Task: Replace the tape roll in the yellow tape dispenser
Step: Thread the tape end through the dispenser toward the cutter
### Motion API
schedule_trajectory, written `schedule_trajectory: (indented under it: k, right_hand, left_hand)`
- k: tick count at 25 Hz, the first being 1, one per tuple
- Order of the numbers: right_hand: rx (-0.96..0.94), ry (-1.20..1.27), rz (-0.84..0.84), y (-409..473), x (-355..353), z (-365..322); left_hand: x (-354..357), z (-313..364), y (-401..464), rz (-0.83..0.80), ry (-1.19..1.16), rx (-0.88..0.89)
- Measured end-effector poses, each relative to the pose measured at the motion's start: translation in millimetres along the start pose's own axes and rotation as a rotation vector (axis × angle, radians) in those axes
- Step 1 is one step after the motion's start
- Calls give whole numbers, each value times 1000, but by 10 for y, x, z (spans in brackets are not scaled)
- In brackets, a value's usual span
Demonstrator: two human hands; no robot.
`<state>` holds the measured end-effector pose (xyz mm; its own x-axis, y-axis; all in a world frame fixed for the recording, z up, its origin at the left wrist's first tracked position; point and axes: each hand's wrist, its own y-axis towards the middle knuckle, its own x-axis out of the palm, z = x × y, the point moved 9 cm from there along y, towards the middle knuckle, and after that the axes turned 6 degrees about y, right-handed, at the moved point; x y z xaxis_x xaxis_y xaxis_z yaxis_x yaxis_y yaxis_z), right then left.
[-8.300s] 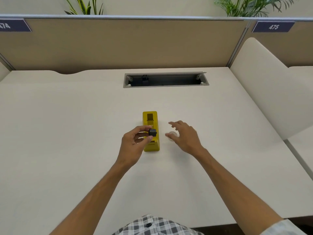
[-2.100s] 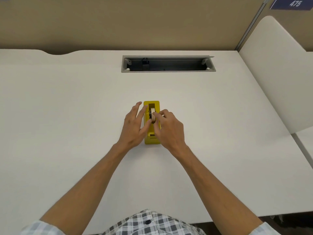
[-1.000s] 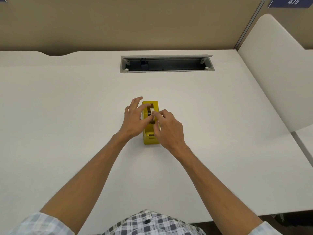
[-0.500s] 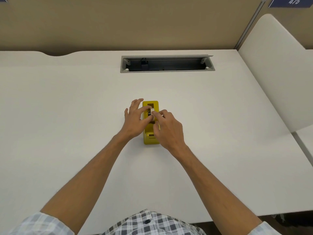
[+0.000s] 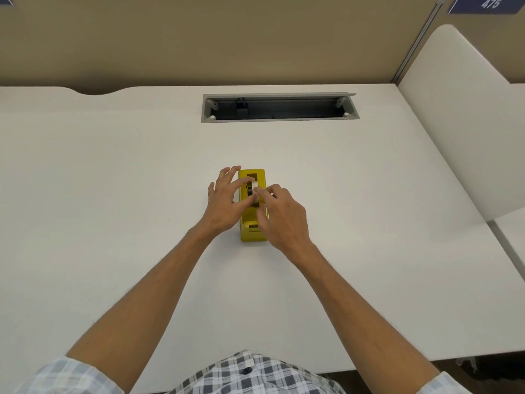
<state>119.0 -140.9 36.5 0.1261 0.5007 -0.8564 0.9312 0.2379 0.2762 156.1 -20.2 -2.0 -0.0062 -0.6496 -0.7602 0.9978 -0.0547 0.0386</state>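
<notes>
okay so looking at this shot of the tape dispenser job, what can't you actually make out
- Head view: whether the tape roll sits fully in the yellow dispenser; the left hand and right hand cover its sides.
- The cutter end: partly behind the right hand.
- The sign: cut off by the top edge.

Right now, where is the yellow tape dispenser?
In the head view, the yellow tape dispenser sits mid-desk between the left hand and right hand, nearer than the grey cable slot.
</notes>
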Motion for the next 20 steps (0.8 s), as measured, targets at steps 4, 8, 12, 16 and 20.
schedule_trajectory:
  k: [4,8,12,16,20]
  right_hand:
    - [-2,-8,-6,15,0,-1]
    - [6,-9,-13,7,14,7]
    - [0,-9,-15,10,9,2]
    - [0,-11,-15,16,1,5]
    - [5,-10,-20,9,9,13]
  left_hand:
    - [-56,38,-35,31,-35,41]
    - [-103,15,-16,65,-37,39]
    - [-22,-14,33,5,34,20]
    - [-33,18,8,43,-19,61]
    - [-31,4,33,48,9,49]
